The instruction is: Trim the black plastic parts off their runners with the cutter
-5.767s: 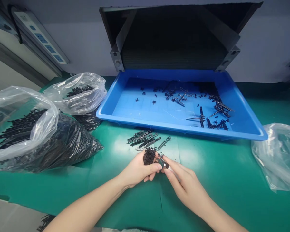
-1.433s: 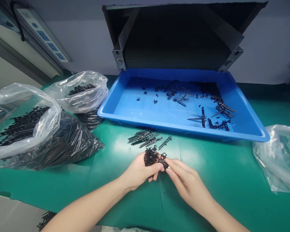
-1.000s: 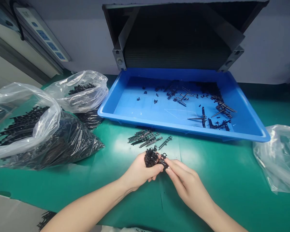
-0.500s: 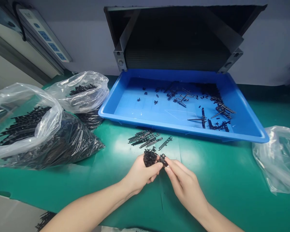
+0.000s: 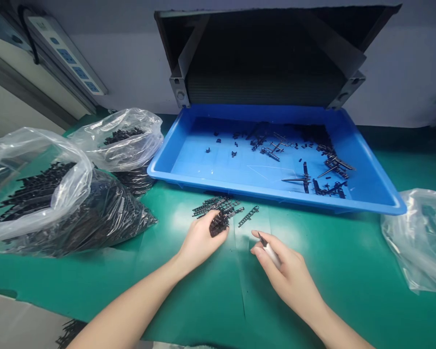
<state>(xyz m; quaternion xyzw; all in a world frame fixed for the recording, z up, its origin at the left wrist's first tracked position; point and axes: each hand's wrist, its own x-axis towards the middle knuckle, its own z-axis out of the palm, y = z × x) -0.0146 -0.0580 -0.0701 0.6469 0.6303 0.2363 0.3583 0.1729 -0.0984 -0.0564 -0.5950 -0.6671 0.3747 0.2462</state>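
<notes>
My left hand [image 5: 202, 241] is closed round a bunch of small black plastic parts [image 5: 219, 224], over the near edge of a pile of flat, ladder-like black strips [image 5: 206, 206] on the green mat. One separate strip [image 5: 248, 216] lies just right of that pile. To the right, my right hand [image 5: 287, 269] holds a slim tool with a white handle and dark pointed tip [image 5: 272, 253]. Its thumb and forefinger tips are slightly apart, and the rest of the tool is hidden in the palm.
Behind the hands stands a blue tray [image 5: 218, 183] with scattered black parts, under a dark chute [image 5: 261, 92]. Clear bags of black parts, one near [image 5: 105, 213] and one farther back [image 5: 138, 150], stand left. Another clear bag [image 5: 417, 232] lies right on the green mat [image 5: 349, 271].
My hands have parted. The left, with its bunch, has moved left and forward to the pile; the right has drawn back to the right, and its white-handled tool now shows.
</notes>
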